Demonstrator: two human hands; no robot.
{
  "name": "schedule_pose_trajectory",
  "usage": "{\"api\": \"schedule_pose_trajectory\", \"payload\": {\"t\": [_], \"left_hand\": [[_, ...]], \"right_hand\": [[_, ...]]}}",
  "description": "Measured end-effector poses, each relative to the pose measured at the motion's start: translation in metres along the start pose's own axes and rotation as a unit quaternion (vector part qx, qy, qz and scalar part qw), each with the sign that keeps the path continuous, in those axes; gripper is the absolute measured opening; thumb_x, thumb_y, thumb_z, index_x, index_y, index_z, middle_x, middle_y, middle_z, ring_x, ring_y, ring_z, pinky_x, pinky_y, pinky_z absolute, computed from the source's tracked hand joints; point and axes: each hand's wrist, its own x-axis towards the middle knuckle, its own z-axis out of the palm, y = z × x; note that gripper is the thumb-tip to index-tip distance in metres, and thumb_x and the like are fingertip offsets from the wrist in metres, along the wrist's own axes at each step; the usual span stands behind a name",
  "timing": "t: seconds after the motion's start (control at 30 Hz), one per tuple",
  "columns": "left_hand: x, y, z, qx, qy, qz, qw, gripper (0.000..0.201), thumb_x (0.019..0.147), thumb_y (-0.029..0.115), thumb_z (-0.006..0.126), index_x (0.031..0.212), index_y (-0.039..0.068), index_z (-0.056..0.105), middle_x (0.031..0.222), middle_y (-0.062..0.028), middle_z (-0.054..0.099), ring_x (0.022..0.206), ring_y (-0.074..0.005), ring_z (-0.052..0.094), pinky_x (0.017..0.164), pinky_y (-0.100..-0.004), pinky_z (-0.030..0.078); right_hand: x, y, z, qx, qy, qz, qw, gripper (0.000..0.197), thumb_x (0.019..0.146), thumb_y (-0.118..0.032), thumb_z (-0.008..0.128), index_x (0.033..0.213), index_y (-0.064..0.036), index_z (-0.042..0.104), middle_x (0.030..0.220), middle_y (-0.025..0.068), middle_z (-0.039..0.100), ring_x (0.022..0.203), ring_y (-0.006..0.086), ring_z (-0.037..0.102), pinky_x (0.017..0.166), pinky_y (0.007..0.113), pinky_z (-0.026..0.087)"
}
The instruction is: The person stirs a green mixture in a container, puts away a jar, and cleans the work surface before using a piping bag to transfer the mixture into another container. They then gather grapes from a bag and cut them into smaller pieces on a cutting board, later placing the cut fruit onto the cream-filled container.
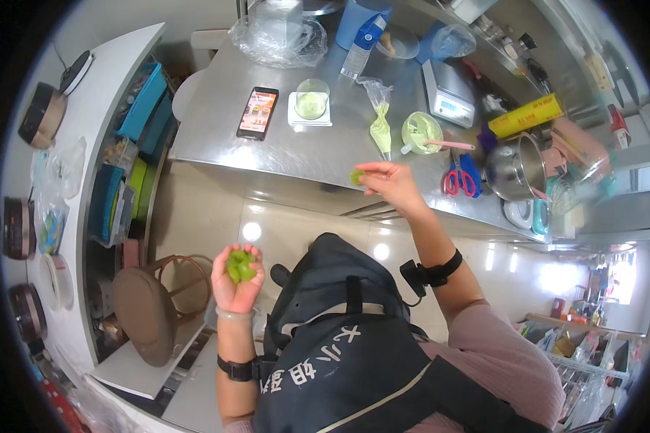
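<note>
My left hand (232, 294) is cupped palm up, away from the table, around a small heap of green fruit pieces (240, 266) that look like cut grapes. Near the table's front edge, my right hand (391, 185) pinches one similar green piece (356, 177) between thumb and fingertips. Just beyond it lies a clear piping bag (380, 130) of pale green cream. To that bag's right, a cup of green cream (417, 130) has a pink spatula (451, 144) in it. Further left, a round clear cup with pale green filling (311, 103) stands on a small white scale (294, 115).
A phone (258, 113) lies on the steel table (209, 133). Behind are a blue and white carton (363, 45) and a larger scale (449, 97). Red scissors (461, 177) and a metal mixing bowl (516, 167) are at right. A brown chair (143, 310) stands left of me.
</note>
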Motion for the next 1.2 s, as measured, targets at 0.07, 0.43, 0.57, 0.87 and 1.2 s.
{"api": "schedule_pose_trajectory", "payload": {"t": [0.07,0.43,0.57,0.87,1.2], "left_hand": [[0.029,0.004,0.012,-0.005,-0.007,-0.043,0.999,0.013,0.085,0.018,0.057,0.088,0.006,0.06,0.095,-0.0096,0.06,0.094,-0.0246,0.055,0.071,-0.03,0.047],[0.187,-0.006,0.076,0.041,0.028,-0.098,0.994,0.014,0.086,0.019,0.057,0.091,0.006,0.06,0.107,-0.0128,0.061,0.097,-0.0257,0.057,0.074,-0.0318,0.048],[0.225,-0.011,0.086,0.04,0.013,-0.11,0.993,0.016,0.087,0.021,0.055,0.091,0.007,0.06,0.114,-0.0131,0.059,0.096,-0.0225,0.058,0.073,-0.0307,0.05],[0.281,-0.009,0.085,0.056,0.044,-0.123,0.99,0.018,0.087,0.022,0.055,0.093,0.006,0.06,0.115,-0.0138,0.06,0.096,-0.0227,0.058,0.073,-0.0288,0.05],[0.31,0.006,0.086,0.066,0.055,-0.163,0.983,0.019,0.088,0.021,0.054,0.096,0.005,0.061,0.117,-0.0168,0.058,0.101,-0.0252,0.058,0.073,-0.0283,0.05]], "right_hand": [[0.02,-0.011,0.003,-0.026,0.023,-0.052,0.998,0.025,0.08,-0.005,0.067,0.103,0.0013,0.065,0.087,0.0067,0.067,0.071,0.0078,0.061,0.062,0.021,0.049],[0.22,-0.07,0.016,-0.329,0.008,-0.182,0.926,0.027,0.072,-0.015,0.068,0.096,-0.0017,0.068,0.078,0.0123,0.069,0.069,0.0197,0.066,0.065,0.029,0.05],[0.263,-0.054,0.021,-0.452,-0.081,-0.175,0.871,0.022,0.07,-0.013,0.065,0.089,-0.0018,0.069,0.08,0.0153,0.067,0.073,0.028,0.065,0.069,0.034,0.05],[0.291,-0.034,0.029,-0.522,-0.14,-0.177,0.823,0.01,0.067,-0.01,0.061,0.072,-0.0041,0.067,0.075,0.0172,0.064,0.071,0.0339,0.062,0.069,0.04,0.049],[0.289,-0.027,0.029,-0.575,-0.143,-0.144,0.792,0.013,0.071,-0.017,0.06,0.071,-0.0046,0.065,0.07,0.0153,0.062,0.068,0.0336,0.06,0.063,0.041,0.046]]}}
